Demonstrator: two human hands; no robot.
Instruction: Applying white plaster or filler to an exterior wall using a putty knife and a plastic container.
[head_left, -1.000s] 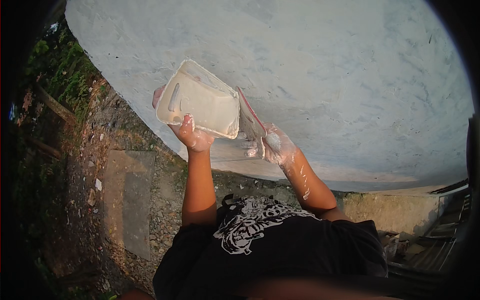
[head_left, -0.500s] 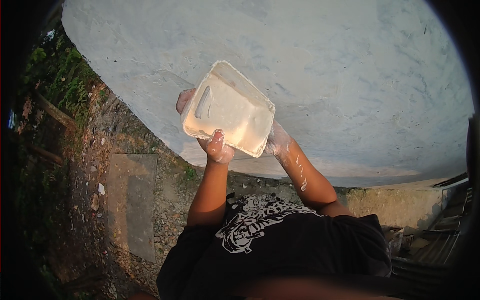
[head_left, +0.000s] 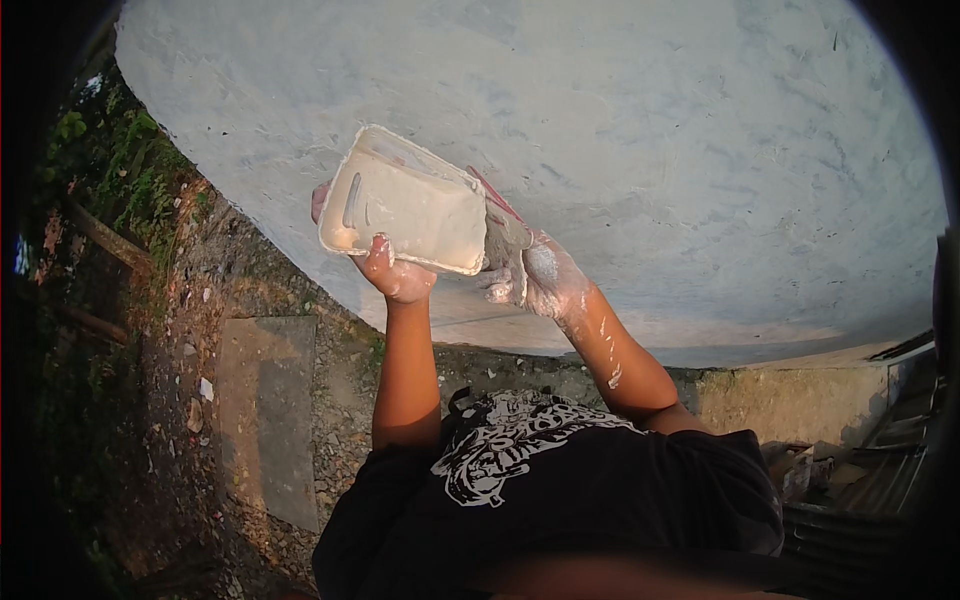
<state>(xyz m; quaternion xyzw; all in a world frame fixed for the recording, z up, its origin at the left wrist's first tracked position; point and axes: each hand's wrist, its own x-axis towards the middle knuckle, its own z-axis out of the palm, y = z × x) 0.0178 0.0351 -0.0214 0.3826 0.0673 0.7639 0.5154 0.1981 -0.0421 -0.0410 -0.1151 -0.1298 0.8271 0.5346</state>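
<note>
A rectangular off-white plastic tub [head_left: 425,215] is tilted so that its inside faces me, with whitish paste smeared along its rim and walls. My left hand [head_left: 402,280] grips it from below, the thumb over the near rim and fingertips showing past its left side. At the tub's right edge, my right hand [head_left: 553,278] is closed around a flat putty scraper [head_left: 508,218] with a reddish edge, caked in grey-white paste. The scraper's blade end is partly hidden behind the tub. White smears cover both hands and streak my right forearm.
A large pale grey-blue plastered wall [head_left: 700,150] rises right in front of me. Stony ground with a flat concrete slab [head_left: 270,420] lies at the left, bordered by green plants [head_left: 120,170]. Corrugated sheets [head_left: 860,530] and clutter are at the lower right.
My left hand has moved the tub left and turned it slightly. The right hand, previously mostly behind the tub, now shows with the scraper at its right edge.
</note>
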